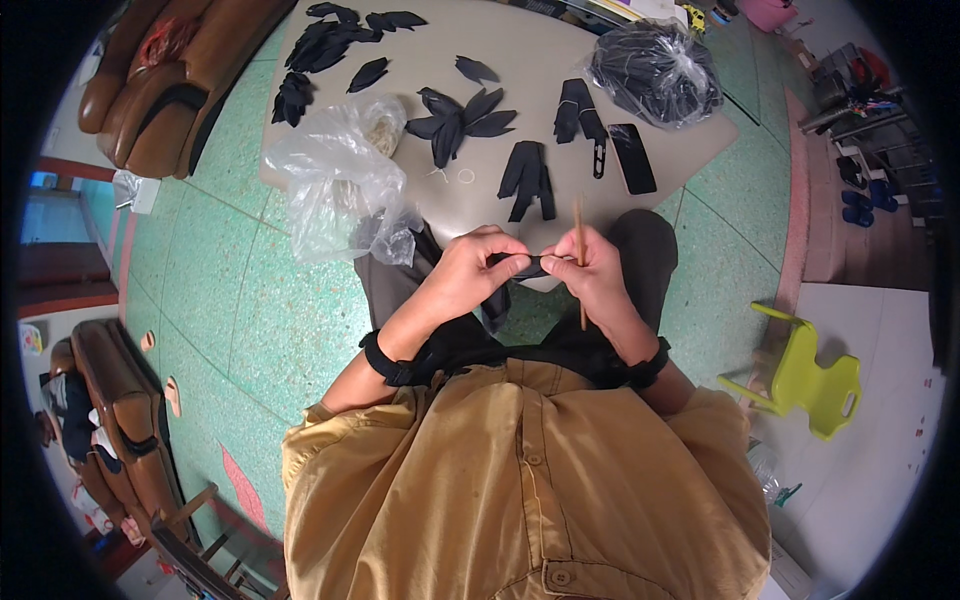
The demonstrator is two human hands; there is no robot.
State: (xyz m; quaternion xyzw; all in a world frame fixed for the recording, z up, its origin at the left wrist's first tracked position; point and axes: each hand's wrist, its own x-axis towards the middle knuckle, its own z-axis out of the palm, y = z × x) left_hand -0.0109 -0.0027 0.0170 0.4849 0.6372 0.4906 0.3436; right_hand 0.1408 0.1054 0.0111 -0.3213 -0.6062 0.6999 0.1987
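Note:
Both my hands meet in front of my lap, just below the table's near edge. My left hand (472, 270) pinches one end of a small black fabric piece (534, 269) between thumb and forefinger. Close beside it, my right hand (597, 272) pinches the same piece and also has a thin wooden stick (580, 225) running upright through its fingers. The fingers hide most of the fabric. Ahead on the table lie black fabric strips (526, 178), a fan of leaf-shaped black pieces (458, 122) and a small white ring (465, 176).
A crumpled clear bag (335, 160) hangs over the table's (540, 40) left edge. Right of the strips lie a black-handled tool (599, 158) and a phone (632, 158). A full clear bag (655, 72) stands behind. A green chair (815, 375) is at right, brown sofas (165, 100) at left.

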